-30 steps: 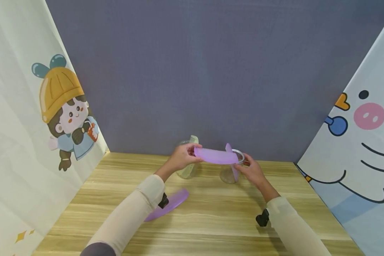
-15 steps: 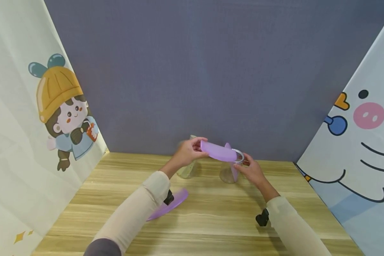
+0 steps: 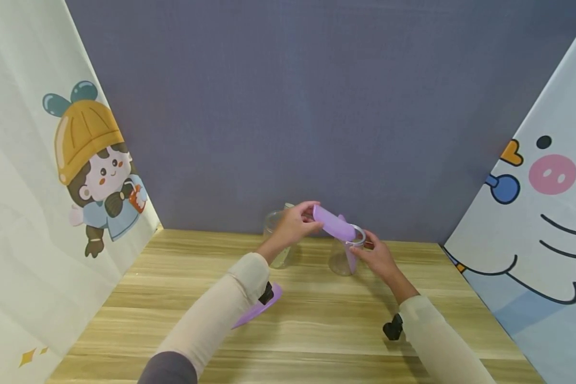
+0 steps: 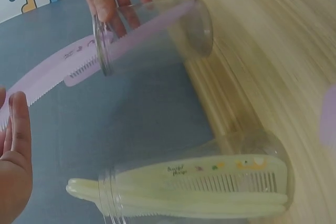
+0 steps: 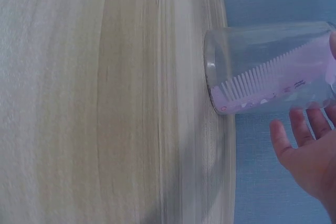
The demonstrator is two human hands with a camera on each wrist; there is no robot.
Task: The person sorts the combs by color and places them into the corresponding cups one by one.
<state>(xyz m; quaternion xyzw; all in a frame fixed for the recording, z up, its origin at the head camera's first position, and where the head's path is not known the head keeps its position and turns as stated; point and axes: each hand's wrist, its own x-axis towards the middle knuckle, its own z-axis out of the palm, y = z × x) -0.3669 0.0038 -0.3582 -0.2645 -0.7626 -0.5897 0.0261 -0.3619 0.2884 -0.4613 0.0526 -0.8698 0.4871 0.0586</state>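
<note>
My left hand (image 3: 290, 226) pinches a purple comb (image 3: 333, 222) by one end. The comb tilts down, its lower end at the mouth of an upright clear jar (image 3: 337, 261). In the right wrist view, another purple comb (image 5: 278, 74) stands slanted inside that jar. My right hand (image 3: 376, 253) grips the jar near its rim, thumb on the near side and fingers around the far side. A third purple comb (image 3: 261, 308) lies on the table, partly hidden by my left forearm.
A second clear jar (image 3: 271, 221) stands to the left, partly behind my left hand, with pale green combs (image 4: 210, 182) in it. Both jars stand on the wooden table (image 3: 341, 330) near its back edge, before a grey-blue wall (image 3: 288, 106).
My left hand has moved right and slightly up, tilting the purple comb more steeply, with its lower end staying at the jar's mouth. My right hand and the jar have hardly moved.
</note>
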